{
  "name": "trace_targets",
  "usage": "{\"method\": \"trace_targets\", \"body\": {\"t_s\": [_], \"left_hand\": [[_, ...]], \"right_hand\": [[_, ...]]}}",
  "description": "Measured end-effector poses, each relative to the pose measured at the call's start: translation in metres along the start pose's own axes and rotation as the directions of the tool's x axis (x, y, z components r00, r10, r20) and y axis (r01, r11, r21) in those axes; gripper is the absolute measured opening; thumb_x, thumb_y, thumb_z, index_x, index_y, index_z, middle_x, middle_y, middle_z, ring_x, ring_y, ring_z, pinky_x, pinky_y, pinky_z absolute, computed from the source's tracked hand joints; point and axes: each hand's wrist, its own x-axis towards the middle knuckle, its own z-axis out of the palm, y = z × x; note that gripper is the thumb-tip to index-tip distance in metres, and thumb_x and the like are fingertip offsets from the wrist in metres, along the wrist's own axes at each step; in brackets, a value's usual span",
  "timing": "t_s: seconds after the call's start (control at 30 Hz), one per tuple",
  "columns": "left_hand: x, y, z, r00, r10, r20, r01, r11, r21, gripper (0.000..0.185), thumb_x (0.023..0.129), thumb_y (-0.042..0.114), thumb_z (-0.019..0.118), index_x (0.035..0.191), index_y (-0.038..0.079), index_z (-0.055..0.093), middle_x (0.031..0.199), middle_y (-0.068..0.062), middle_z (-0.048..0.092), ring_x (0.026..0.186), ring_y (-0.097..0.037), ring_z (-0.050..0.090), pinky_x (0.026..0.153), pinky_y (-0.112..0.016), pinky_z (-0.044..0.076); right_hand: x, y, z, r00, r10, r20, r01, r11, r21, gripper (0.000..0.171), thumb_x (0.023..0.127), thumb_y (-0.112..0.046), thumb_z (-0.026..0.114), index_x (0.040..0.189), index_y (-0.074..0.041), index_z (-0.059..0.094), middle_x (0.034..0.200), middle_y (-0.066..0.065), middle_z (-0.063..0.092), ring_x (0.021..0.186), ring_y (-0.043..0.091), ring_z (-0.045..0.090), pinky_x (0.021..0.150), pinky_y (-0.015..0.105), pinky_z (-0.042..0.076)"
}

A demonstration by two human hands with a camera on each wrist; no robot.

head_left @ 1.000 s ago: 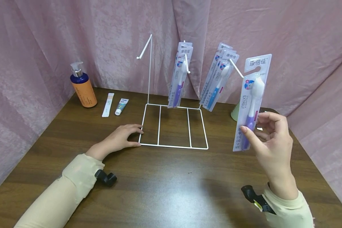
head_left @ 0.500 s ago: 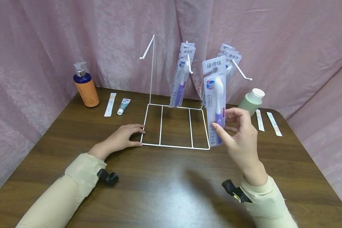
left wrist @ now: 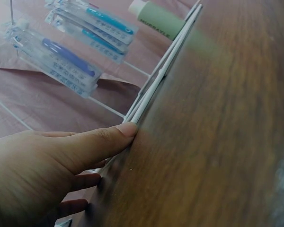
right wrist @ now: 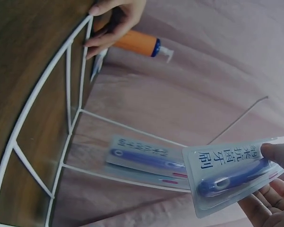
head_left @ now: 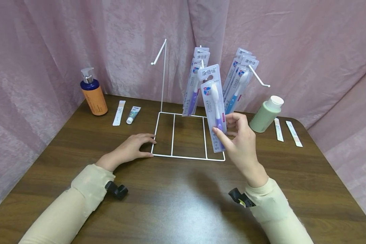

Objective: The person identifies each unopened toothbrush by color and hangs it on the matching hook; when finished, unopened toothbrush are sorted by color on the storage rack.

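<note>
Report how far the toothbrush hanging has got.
Done: purple packs hang on the middle hook, blue packs on the right hook. In hand: the right hand pinches another purple toothbrush pack in front of the middle hook, while the left hand rests against the rack base. Left: hooking this pack; the left hook is bare.

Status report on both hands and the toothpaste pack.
Left hand presses rack base. Right hand pinches toothbrush pack, not toothpaste, near middle hook. Nothing blocking.
</note>
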Motion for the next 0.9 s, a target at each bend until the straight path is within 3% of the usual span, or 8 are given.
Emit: {"method": "trace_targets", "body": {"t_s": [0.27, 0.63, 0.9], "left_hand": [[0.000, 0.000, 0.000, 1.000, 0.001, -0.006, -0.001, 1.000, 0.008, 0.047, 0.081, 0.032, 0.076, 0.119, 0.008, 0.065, 0.140, -0.017, 0.053, 0.130, -0.037, 0.048, 0.108, -0.056, 0.037], [0.000, 0.000, 0.000, 1.000, -0.011, 0.003, 0.011, 1.000, 0.004, 0.047, 0.081, 0.031, 0.076, 0.120, 0.008, 0.064, 0.141, -0.017, 0.052, 0.132, -0.037, 0.047, 0.109, -0.057, 0.035], [0.001, 0.000, 0.001, 1.000, -0.016, 0.010, 0.016, 1.000, 0.003, 0.047, 0.082, 0.032, 0.076, 0.120, 0.008, 0.064, 0.141, -0.017, 0.052, 0.132, -0.037, 0.047, 0.109, -0.057, 0.035]], "right_hand": [[0.004, 0.005, 0.010, 1.000, 0.022, -0.004, -0.023, 1.000, -0.005, 0.043, 0.078, -0.004, 0.078, 0.109, 0.008, 0.050, 0.094, 0.018, 0.062, 0.081, 0.019, 0.060, 0.070, 0.003, 0.048], [0.014, 0.015, 0.026, 0.993, 0.109, 0.038, -0.109, 0.994, 0.000, 0.043, 0.081, -0.010, 0.077, 0.111, 0.006, 0.051, 0.091, 0.018, 0.063, 0.082, 0.023, 0.063, 0.071, 0.034, 0.059], [0.024, 0.027, 0.039, 0.991, 0.135, 0.012, -0.135, 0.990, 0.032, 0.043, 0.083, -0.013, 0.075, 0.114, 0.004, 0.051, 0.095, 0.019, 0.063, 0.083, 0.026, 0.064, 0.072, 0.038, 0.059]]}}
